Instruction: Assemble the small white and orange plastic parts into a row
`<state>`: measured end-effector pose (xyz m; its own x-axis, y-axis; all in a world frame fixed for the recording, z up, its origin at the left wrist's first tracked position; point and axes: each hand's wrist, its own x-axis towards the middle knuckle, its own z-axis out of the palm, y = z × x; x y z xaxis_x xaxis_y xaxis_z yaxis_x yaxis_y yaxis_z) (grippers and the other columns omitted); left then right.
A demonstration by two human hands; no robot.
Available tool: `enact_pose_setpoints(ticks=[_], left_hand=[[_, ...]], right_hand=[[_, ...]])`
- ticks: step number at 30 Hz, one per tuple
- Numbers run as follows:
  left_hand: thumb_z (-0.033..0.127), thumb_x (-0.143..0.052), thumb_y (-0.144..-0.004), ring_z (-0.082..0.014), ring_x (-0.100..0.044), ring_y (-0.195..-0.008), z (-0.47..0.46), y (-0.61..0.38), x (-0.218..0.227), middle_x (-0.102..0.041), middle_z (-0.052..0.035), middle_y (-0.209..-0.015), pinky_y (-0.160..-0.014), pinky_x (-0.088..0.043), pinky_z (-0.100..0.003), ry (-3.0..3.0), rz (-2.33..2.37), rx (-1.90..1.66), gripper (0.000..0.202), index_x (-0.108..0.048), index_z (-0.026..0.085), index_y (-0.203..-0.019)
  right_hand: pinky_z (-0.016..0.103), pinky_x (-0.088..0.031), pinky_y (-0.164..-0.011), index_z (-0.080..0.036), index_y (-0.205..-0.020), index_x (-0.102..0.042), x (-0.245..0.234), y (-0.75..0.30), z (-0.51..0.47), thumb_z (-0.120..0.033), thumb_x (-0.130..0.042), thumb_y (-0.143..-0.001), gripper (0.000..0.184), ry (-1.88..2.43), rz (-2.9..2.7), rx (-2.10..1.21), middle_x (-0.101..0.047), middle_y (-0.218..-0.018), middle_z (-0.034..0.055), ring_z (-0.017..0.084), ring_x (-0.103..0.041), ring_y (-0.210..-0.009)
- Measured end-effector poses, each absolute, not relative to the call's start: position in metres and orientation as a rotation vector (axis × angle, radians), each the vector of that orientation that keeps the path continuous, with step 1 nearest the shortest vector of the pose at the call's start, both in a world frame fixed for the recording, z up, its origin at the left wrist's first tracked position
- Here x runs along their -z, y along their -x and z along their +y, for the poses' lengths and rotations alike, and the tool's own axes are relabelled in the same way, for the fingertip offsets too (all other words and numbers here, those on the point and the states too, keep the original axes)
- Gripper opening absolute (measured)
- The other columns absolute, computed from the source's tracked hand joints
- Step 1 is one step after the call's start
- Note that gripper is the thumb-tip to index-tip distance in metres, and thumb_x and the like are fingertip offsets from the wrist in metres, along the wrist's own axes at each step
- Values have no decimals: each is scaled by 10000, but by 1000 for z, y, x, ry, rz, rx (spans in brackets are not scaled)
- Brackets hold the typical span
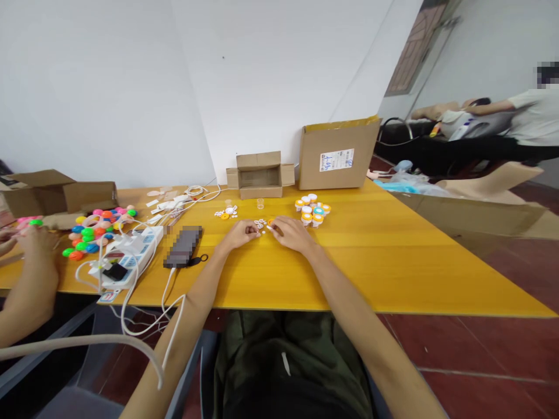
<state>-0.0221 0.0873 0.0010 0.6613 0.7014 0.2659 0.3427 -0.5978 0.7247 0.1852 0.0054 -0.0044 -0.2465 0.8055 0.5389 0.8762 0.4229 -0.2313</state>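
Note:
My left hand (241,234) rests on the yellow table with thumb and fingers curled together; what they pinch, if anything, is too small to make out. Facing it, my right hand (289,231) pinches a small white piece (269,228) between thumb and fingertips. Small white and dark dice-like pieces (261,223) lie between and just beyond my hands. A tiny white bit (263,232) sits on the tabletop between the fingertips. Farther left is another cluster of small pieces with an orange ring (225,216). A clear plastic cup (261,203) stands behind my hands.
Orange-and-white capped cups (307,219) stand to the right. An open small carton (261,191) and a large box (336,157) are at the back. At left lie a phone (183,247), a power strip (135,262) and colourful balls (89,231), beside another person's arm (37,273).

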Motion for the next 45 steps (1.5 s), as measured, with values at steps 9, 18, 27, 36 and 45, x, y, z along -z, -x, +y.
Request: enact_pose_setpoints(ticks=[9,18,27,36,45], left_hand=[[255,-690,-776,-113,-490,-595,85,22,-3,-612,32,-636,-603,-416,-239,-2236,775,-703,96,-718,176,-727],[293,-702,-794,-138,-579,-672,82,19,-4,-662,8,-686,-682,-479,-258,-2108,755,-768,134,-692,174,-736],[388,-759,-772,-155,-643,-761,83,13,2,-694,-10,-751,-767,-513,-284,-1934,689,-763,239,-663,170,-747],[393,-786,-756,-154,-655,-761,82,13,1,-695,-14,-747,-780,-509,-287,-1851,649,-759,264,-657,163,-742],[407,-766,-779,-152,-649,-759,83,14,-1,-704,-14,-763,-785,-514,-287,-1876,675,-788,261,-658,171,-749]], right_hand=[[313,-473,-806,-213,-927,-706,6,-186,8,-195,-544,-973,170,1461,-2235,203,-706,-950,88,214,-638,-960],[313,-500,-811,-234,-927,-679,11,-172,10,-182,-657,-894,66,1338,-1978,-90,-695,-943,45,195,-640,-892],[302,-532,-772,-253,-910,-687,17,-160,14,-195,-709,-838,95,1271,-1827,-332,-734,-929,16,180,-670,-818],[274,-513,-680,-231,-785,-617,15,-159,16,-225,-668,-818,62,1219,-1746,-478,-713,-814,-7,151,-630,-693],[267,-506,-656,-230,-864,-632,14,-161,14,-208,-646,-820,51,1207,-1775,-457,-697,-807,-11,142,-600,-658]])
